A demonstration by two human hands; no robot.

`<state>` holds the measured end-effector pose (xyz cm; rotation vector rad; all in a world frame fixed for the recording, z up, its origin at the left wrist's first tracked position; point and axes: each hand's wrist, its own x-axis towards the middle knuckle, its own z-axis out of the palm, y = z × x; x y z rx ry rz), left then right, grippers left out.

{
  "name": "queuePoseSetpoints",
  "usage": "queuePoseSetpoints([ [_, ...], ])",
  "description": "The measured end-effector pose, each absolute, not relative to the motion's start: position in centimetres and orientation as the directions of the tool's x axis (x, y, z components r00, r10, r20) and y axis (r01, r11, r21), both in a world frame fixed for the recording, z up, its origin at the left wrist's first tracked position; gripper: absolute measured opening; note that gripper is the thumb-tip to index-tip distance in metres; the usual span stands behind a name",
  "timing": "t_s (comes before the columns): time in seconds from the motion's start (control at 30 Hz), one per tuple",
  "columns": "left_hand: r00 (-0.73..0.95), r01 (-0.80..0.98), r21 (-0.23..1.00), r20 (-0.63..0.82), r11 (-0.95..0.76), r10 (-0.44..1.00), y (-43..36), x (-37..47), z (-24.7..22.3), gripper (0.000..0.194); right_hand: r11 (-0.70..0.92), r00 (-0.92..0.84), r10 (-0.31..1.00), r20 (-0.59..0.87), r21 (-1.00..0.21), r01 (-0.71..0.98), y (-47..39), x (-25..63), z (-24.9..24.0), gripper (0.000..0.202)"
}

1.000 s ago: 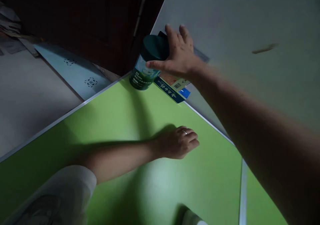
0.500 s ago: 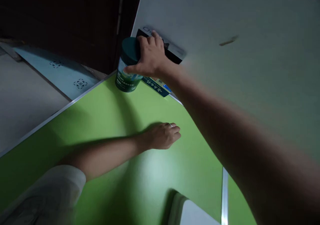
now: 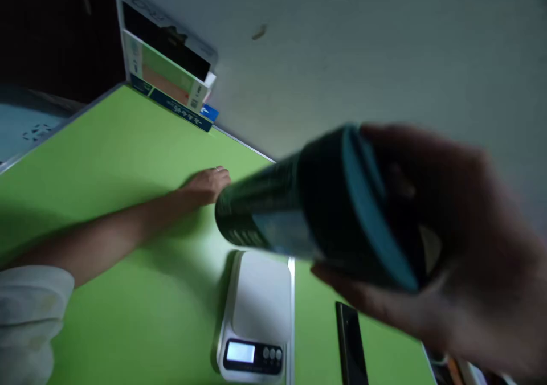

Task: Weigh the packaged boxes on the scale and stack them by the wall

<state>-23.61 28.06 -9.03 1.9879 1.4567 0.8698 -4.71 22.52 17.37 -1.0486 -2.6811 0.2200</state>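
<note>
My right hand (image 3: 474, 248) is wrapped round the lid end of a dark green lidded canister (image 3: 277, 203). The canister is tilted nearly on its side in the air, its base pointing left, and is blurred by motion. Its base overlaps the fingertips of my left hand (image 3: 208, 184) in view; I cannot tell whether they touch. My left hand rests on the green tabletop, fingers curled under, with a ring on one finger. What is inside its curl, if anything, is hidden. Below the canister lies a white kitchen scale (image 3: 262, 299) with a lit display.
Several stacked boxes (image 3: 168, 60) stand against the wall at the table's far corner. A black phone-like slab (image 3: 352, 342) lies right of the scale. The green table (image 3: 141, 316) has a metal strip running beside the scale. Various items (image 3: 464, 371) show at the lower right edge.
My right hand has lifted the canister from beside the boxes, brought it nearer and right, and tipped it over. The view has swung right, bringing in the whole scale and the black slab.
</note>
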Motion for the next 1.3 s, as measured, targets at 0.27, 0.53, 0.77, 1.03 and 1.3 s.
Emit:
queuePoseSetpoints([
  [0.27,0.414,0.699,0.421,0.421,-0.578,0.807,27.5,-24.2,-8.2,0.034,0.563,-0.567,0.822,0.061,-0.241,0.791,12.5,4.9,12.5,0.089],
  [0.53,0.449,0.686,0.394,0.432,-0.611,0.782,21.1,-22.1,-4.7,0.035,0.618,-0.622,0.779,0.079,-0.259,0.742,12.1,5.5,10.8,0.084],
  [0.77,0.373,0.672,0.593,0.246,-0.444,0.894,14.7,-20.9,0.3,0.043,0.564,-0.602,0.795,0.074,-0.458,0.687,12.0,10.1,10.7,0.102],
  [1.03,0.335,0.74,0.649,-0.124,-0.18,0.934,10.1,-19.9,2.6,0.077,0.179,-0.517,0.845,-0.136,-0.839,0.514,11.2,14.5,3.2,0.106],
  [1.3,0.168,0.72,0.693,-0.201,0.019,0.965,8.6,-15.7,2.7,0.095,0.168,-0.615,0.786,-0.062,-0.936,0.309,12.2,11.4,1.0,0.112],
])
